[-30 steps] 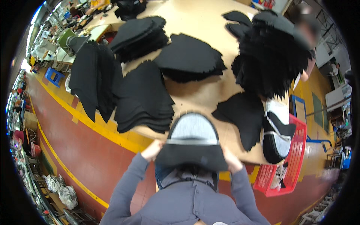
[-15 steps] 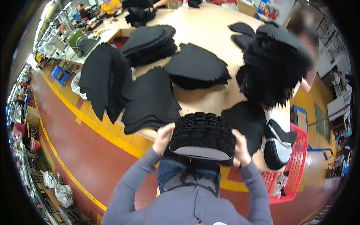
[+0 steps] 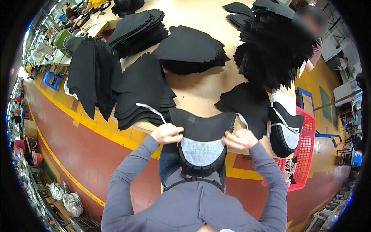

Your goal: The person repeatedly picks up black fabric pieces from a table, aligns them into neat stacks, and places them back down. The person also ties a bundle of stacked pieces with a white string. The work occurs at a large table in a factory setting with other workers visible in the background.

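Observation:
A stack of black cut fabric pieces (image 3: 201, 124) sits in front of me at the table's near edge, top face up, with a pale grey rounded patch (image 3: 203, 151) on the part nearest me. My left hand (image 3: 167, 133) is closed at the stack's left side on a narrow white strip (image 3: 152, 111), whose loose end trails over the neighbouring pile. At the right side, my right hand (image 3: 242, 139) is closed around another length of white strip (image 3: 243, 121). Whether both lengths join beneath the stack is hidden.
Several piles of black pieces (image 3: 189, 50) stand on the wooden table (image 3: 197, 94). A tied bundle (image 3: 285, 133) lies at the right edge, above a red plastic basket (image 3: 307, 149). A person (image 3: 315, 54) stands beyond the tall right pile. A blue stool (image 3: 53, 81) is on the floor at left.
The stack was gripped between both hands with its layered edges facing up; now it lies flat, patch up. My hands have shifted from its sides to the white strip, which has come into sight.

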Demonstrator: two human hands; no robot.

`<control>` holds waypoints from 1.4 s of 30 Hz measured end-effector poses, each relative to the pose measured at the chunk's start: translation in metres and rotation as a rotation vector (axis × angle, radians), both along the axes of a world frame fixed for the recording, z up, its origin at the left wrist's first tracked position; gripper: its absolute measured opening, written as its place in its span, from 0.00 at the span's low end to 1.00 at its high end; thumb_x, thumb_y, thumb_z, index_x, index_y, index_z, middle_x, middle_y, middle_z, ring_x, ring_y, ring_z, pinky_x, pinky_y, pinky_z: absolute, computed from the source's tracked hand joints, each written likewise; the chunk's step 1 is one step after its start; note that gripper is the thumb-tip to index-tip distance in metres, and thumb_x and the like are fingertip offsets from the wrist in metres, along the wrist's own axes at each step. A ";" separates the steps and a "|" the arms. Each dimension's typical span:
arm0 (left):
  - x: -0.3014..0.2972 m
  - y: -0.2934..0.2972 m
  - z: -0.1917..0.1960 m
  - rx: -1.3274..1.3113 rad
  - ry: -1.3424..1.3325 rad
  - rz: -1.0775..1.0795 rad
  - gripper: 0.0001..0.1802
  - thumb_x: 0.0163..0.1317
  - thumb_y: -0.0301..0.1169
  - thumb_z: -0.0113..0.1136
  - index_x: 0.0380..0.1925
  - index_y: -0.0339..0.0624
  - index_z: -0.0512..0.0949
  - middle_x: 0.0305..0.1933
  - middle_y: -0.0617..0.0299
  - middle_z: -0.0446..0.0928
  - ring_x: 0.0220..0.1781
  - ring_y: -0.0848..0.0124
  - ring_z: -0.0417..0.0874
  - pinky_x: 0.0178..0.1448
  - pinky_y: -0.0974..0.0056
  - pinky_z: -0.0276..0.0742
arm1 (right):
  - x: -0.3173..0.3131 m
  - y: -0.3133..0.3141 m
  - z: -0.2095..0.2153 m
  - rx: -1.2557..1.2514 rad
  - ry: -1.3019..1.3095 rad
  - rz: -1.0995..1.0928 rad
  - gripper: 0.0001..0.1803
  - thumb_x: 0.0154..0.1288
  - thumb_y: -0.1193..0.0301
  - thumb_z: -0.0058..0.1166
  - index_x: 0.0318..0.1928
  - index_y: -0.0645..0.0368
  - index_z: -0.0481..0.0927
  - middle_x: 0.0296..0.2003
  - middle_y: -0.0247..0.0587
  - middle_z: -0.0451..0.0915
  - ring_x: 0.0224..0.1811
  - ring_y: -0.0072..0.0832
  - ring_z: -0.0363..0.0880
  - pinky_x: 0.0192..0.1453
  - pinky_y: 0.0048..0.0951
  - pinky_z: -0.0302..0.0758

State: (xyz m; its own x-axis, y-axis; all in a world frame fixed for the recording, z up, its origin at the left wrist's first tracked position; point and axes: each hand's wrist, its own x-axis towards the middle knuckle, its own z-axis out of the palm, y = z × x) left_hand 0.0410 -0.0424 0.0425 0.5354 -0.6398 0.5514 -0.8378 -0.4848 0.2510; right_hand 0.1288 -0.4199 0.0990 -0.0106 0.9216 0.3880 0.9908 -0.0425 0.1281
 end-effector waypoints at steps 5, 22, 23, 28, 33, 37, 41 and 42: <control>0.003 0.037 0.065 0.298 0.265 0.332 0.07 0.52 0.35 0.64 0.29 0.47 0.80 0.28 0.63 0.73 0.31 0.66 0.82 0.33 0.60 0.77 | 0.046 -0.038 0.001 -0.264 0.179 -0.610 0.15 0.56 0.57 0.65 0.23 0.53 0.79 0.17 0.37 0.76 0.21 0.36 0.79 0.28 0.35 0.74; -0.016 -0.101 0.063 -0.873 1.262 0.240 0.17 0.63 0.26 0.62 0.52 0.36 0.80 0.45 0.62 0.81 0.51 0.72 0.79 0.56 0.68 0.75 | 0.016 0.175 0.155 -0.418 1.261 -0.257 0.20 0.70 0.61 0.51 0.32 0.65 0.85 0.13 0.37 0.76 0.13 0.22 0.74 0.21 0.26 0.70; -0.020 -0.105 0.075 -0.762 0.961 0.216 0.24 0.60 0.27 0.66 0.58 0.38 0.77 0.51 0.61 0.80 0.60 0.68 0.74 0.65 0.64 0.68 | 0.022 0.185 0.156 -0.513 1.293 -0.254 0.20 0.69 0.61 0.51 0.31 0.65 0.85 0.14 0.39 0.76 0.14 0.24 0.74 0.22 0.28 0.71; -0.018 -0.107 0.049 -1.249 1.005 0.277 0.08 0.64 0.22 0.56 0.41 0.35 0.81 0.40 0.62 0.83 0.45 0.72 0.82 0.52 0.67 0.76 | 0.015 0.211 0.125 -0.577 1.466 -0.063 0.22 0.70 0.59 0.53 0.27 0.66 0.83 0.11 0.35 0.72 0.13 0.21 0.71 0.21 0.27 0.69; -0.028 -0.107 0.013 -0.914 0.873 0.449 0.09 0.65 0.23 0.56 0.44 0.36 0.80 0.35 0.65 0.80 0.40 0.72 0.80 0.46 0.66 0.76 | 0.016 0.209 0.115 -0.449 1.105 0.085 0.21 0.69 0.57 0.54 0.27 0.62 0.83 0.13 0.37 0.74 0.15 0.27 0.73 0.25 0.29 0.72; -0.027 -0.086 0.062 -1.003 1.202 0.207 0.08 0.65 0.23 0.57 0.43 0.36 0.81 0.37 0.64 0.80 0.45 0.74 0.79 0.50 0.68 0.74 | 0.022 0.218 0.103 -0.344 1.121 -0.112 0.22 0.69 0.57 0.54 0.26 0.63 0.81 0.14 0.37 0.74 0.17 0.30 0.73 0.28 0.30 0.73; -0.029 -0.105 0.038 -1.426 1.149 0.182 0.10 0.68 0.31 0.58 0.40 0.36 0.83 0.38 0.63 0.78 0.43 0.74 0.75 0.50 0.67 0.72 | 0.020 0.218 0.112 -0.491 1.491 0.104 0.19 0.72 0.60 0.51 0.33 0.64 0.82 0.21 0.35 0.79 0.26 0.19 0.78 0.33 0.26 0.75; -0.028 -0.099 0.047 -1.188 0.967 0.212 0.14 0.70 0.36 0.57 0.37 0.34 0.83 0.36 0.62 0.78 0.42 0.72 0.75 0.50 0.65 0.72 | 0.031 0.216 0.081 -0.298 1.620 0.184 0.18 0.72 0.61 0.50 0.37 0.64 0.82 0.25 0.36 0.80 0.30 0.17 0.79 0.37 0.24 0.77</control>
